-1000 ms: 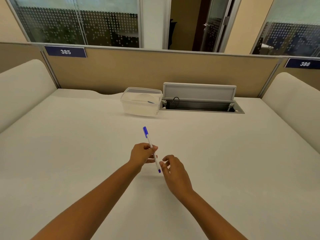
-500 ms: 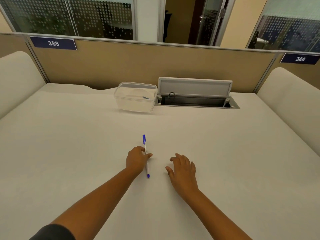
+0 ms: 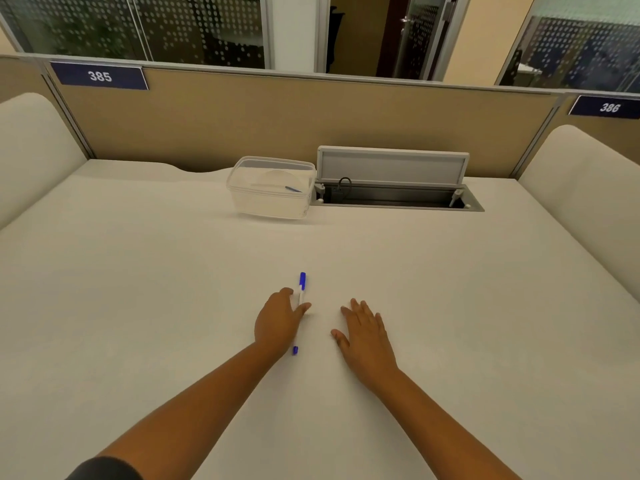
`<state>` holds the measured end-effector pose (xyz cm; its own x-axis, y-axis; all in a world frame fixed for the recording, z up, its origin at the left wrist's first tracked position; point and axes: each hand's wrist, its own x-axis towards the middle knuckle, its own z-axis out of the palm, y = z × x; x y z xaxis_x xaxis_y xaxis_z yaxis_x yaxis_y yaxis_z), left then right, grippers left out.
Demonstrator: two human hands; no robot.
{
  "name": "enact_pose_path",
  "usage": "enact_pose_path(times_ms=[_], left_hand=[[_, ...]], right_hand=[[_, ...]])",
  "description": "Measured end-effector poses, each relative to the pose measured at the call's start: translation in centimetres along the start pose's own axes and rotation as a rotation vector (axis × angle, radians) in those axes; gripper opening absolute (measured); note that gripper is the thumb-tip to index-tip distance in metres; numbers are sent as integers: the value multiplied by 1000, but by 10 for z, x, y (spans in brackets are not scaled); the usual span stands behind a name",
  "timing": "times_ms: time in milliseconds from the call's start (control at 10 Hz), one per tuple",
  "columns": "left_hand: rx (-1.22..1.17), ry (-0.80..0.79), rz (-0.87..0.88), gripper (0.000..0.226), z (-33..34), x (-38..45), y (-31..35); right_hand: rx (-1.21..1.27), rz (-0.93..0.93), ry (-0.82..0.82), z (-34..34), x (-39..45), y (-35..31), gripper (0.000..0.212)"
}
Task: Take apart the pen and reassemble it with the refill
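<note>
Left hand (image 3: 278, 322) resting over pen (image 3: 302, 284) lying on desk (image 3: 138, 289), fingers loosely curled; grip unclear.
Right hand (image 3: 365, 336) lying flat, fingers spread, empty; should be pinching blue cap while left steadies barrel.

head view | worn high, facing forward and down | desk (image 3: 138, 271) near | one view only

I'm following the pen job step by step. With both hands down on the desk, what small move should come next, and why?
Probably lift the left hand off the pen: the pen looks whole, cap on, lying on the desk, and the right hand rests flat and empty beside it.
</note>
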<state>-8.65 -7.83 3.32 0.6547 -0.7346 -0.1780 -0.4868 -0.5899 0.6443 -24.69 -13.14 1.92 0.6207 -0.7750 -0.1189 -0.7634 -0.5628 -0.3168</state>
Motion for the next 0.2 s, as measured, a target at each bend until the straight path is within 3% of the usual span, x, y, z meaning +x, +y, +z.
enact_pose_path(times_ms=[100,200], left_hand=[[149,178,172,38,-1,-13,-19],[293,263,301,39,-3,-21,-44]], right_hand=[[-14,-41,-45,1,2,4,79],[-53,-62,-24,2,3,7,61]])
